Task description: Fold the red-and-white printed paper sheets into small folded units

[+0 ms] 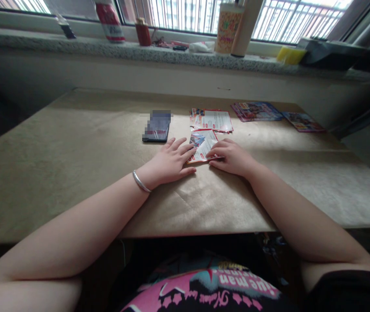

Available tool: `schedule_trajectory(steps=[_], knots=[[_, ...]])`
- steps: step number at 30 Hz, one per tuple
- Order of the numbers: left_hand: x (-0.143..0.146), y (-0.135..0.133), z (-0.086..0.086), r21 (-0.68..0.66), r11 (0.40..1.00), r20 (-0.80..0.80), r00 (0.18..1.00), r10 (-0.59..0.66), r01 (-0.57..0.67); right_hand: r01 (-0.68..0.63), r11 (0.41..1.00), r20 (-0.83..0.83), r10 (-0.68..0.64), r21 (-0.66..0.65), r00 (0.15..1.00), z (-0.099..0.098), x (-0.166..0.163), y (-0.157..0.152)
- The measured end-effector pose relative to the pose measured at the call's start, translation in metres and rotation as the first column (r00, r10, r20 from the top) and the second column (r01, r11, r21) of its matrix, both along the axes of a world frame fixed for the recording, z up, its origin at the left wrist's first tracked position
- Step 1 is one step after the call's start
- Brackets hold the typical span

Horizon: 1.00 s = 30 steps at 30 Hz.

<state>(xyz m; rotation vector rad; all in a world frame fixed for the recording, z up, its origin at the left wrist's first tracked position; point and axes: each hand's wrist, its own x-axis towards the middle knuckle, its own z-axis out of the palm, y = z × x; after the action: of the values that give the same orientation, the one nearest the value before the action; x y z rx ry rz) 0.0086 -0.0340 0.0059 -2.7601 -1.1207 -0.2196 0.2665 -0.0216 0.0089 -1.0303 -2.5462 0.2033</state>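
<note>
A folded-looking printed paper (201,147), white with blue artwork and red edging, lies between my hands on the table. My left hand (173,161) is spread flat, its fingertips over the paper's left side and its thumb on the table in front. My right hand (232,157) rests on the paper's right part with bent but uncurled fingers, the thumb lying apart near the front edge. Just behind is a loose stack of similar white, red-edged printed sheets (217,120). Left of these lies a dark phone (158,126), partly blurred out.
Colourful printed cards (258,111) lie at the back right of the beige table (74,173), with another pile (303,121) beside them. On the stone windowsill (90,50) stand a red-and-white can (109,21), a patterned cup (227,28) and a yellow object (290,55).
</note>
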Motion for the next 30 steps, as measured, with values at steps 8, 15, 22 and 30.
schedule_trajectory(steps=[8, 15, 22, 30], knots=[[-0.006, 0.011, -0.001, 0.047, 0.996, 0.037, 0.996, -0.082, 0.080, -0.034, 0.998, -0.020, 0.035, 0.055, 0.999, -0.001, 0.003, 0.002], [-0.006, 0.017, -0.005, 0.029, 0.989, 0.126, 0.981, -0.148, 0.146, -0.043, 0.999, 0.017, 0.043, 0.005, 0.999, 0.005, 0.000, -0.003], [-0.009, 0.019, -0.005, -0.021, 0.987, 0.081, 0.984, -0.156, 0.158, -0.003, 0.998, 0.093, -0.003, 0.063, 0.996, 0.008, -0.004, -0.009], [-0.002, 0.008, -0.005, 0.092, 0.989, 0.048, 0.992, -0.117, 0.113, -0.030, 0.987, 0.131, 0.010, 0.155, 0.991, 0.006, -0.006, -0.011]])
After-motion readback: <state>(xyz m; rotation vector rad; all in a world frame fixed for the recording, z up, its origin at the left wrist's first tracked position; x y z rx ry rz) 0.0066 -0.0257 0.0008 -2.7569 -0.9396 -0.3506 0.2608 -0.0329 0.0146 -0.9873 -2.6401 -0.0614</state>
